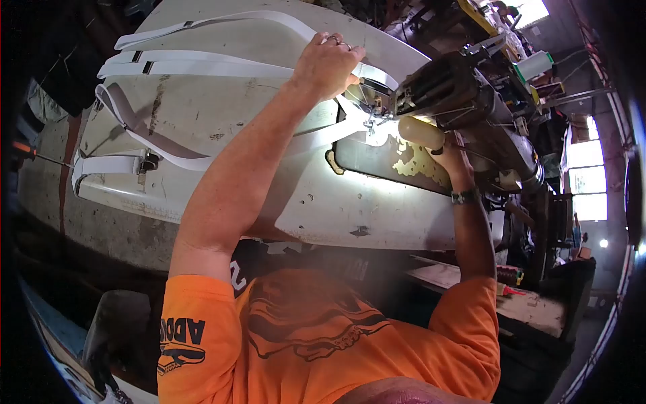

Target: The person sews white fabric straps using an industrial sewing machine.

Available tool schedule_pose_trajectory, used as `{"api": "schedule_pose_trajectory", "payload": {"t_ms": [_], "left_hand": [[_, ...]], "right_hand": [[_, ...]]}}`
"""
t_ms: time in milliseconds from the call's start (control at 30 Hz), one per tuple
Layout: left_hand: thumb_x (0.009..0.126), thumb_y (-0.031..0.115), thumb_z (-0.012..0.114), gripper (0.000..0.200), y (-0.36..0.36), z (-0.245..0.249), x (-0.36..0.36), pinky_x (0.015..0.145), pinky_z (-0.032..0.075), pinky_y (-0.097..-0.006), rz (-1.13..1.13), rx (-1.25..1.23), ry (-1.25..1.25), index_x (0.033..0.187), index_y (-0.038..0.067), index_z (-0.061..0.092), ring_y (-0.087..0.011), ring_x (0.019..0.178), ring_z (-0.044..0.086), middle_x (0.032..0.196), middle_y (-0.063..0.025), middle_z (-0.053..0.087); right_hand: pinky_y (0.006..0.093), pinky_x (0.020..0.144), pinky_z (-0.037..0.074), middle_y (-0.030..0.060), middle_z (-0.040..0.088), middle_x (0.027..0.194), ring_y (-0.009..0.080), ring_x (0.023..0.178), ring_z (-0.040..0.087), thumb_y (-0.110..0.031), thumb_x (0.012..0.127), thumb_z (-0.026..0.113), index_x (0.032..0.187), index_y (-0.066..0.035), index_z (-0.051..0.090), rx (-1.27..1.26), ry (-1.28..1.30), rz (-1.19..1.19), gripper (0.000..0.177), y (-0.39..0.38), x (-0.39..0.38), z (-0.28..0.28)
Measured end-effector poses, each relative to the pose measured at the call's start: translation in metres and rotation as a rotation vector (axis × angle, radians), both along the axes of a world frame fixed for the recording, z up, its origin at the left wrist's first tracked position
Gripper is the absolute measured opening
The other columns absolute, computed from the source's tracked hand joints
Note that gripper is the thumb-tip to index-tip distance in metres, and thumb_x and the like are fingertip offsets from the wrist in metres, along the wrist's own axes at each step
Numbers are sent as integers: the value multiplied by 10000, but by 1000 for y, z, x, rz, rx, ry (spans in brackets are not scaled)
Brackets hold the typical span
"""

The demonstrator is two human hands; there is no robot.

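My left hand (326,67), with a ring on one finger, grips a white strap (378,75) beside the needle area of a sewing machine (444,87). Lamplight falls brightly on the presser foot (372,121), where another stretch of white webbing (326,137) runs in. My right hand (454,160), with a watch at the wrist, is near the machine's head. It sits just behind a rounded cream-coloured part (420,132), and its fingers are mostly hidden, so what it touches cannot be made out. Long loops of white strap (222,64) with dark slides trail leftward over the table.
The worn pale tabletop (363,209) carries the machine and a dark metal plate (387,161) with flaking paint. A buckle (148,161) lies on a strap at the left edge. A thread spool (533,66) stands above the machine; a wooden shelf (531,310) is at right.
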State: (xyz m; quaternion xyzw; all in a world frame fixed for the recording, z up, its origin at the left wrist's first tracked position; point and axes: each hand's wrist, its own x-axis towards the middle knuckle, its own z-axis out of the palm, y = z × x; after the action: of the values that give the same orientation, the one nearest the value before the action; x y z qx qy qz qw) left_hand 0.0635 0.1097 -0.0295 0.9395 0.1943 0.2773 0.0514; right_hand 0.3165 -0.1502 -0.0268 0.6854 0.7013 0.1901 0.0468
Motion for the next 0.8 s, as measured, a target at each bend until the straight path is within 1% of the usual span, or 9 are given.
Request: {"api": "schedule_pose_trajectory", "payload": {"t_ms": [67, 167, 300, 433, 567, 667, 767, 800], "left_hand": [[850, 311, 839, 375, -2, 0, -2, 1140, 426, -475, 19, 49, -41, 1135, 110, 703, -289, 1190, 661, 1069, -122, 766], [849, 297, 843, 378, 0, 1, -2, 1126, 438, -478, 16, 51, -44, 1142, 112, 691, -290, 1190, 662, 1066, -125, 765], [850, 285, 846, 374, 1, 1, -1, 1108, 444, -478, 13, 34, -30, 1147, 117, 692, -292, 1185, 664, 1060, -123, 766], [855, 281, 843, 373, 1, 1, -2, 1081, 452, -475, 14, 24, -35, 1155, 122, 690, -292, 1182, 666, 1058, -125, 768], [863, 278, 837, 370, 1, 2, -2, 1053, 458, -470, 20, 20, -17, 1167, 131, 688, -287, 1190, 663, 1059, -127, 769], [875, 274, 824, 367, 0, 5, -2, 1041, 460, -466, 26, -1, 20, 1184, 136, 681, -290, 1204, 655, 1077, -126, 772], [895, 270, 804, 354, 5, 7, -4, 1030, 462, -469, 88, 46, 45, 1195, 136, 671, -297, 1212, 650, 1098, -124, 773], [901, 269, 797, 356, 11, 8, -8, 1031, 462, -472, 114, 35, 19, 1205, 136, 669, -298, 1218, 646, 1100, -121, 774]], "right_hand": [[539, 825, 544, 238, 699, 1055, 457, 978, 659, -67, 951, 618, 1269, -9, 621, -4, 104, 28, 323, 21, -15, 9], [538, 827, 544, 240, 699, 1055, 457, 981, 659, -71, 951, 622, 1266, -8, 623, 14, 212, 56, 321, 53, -34, 15], [537, 830, 543, 243, 699, 1056, 458, 986, 659, -77, 952, 627, 1262, -6, 625, 26, 273, 72, 318, 86, -48, 4], [536, 833, 543, 246, 699, 1056, 458, 990, 660, -82, 953, 632, 1258, -5, 628, 25, 293, 47, 315, 75, -46, 10], [535, 836, 543, 249, 698, 1057, 459, 995, 660, -88, 953, 637, 1254, -3, 630, 13, 312, 6, 312, 47, -29, 35], [535, 838, 543, 251, 698, 1057, 460, 998, 660, -92, 954, 641, 1251, -2, 632, 32, 316, 23, 311, 58, -38, 20], [534, 840, 543, 254, 698, 1058, 460, 1001, 660, -96, 954, 644, 1248, 0, 634, 45, 335, 35, 309, 77, -48, 3], [534, 841, 543, 254, 698, 1058, 460, 1002, 660, -98, 954, 646, 1247, 0, 634, 45, 344, 27, 309, 76, -48, 2]]}}
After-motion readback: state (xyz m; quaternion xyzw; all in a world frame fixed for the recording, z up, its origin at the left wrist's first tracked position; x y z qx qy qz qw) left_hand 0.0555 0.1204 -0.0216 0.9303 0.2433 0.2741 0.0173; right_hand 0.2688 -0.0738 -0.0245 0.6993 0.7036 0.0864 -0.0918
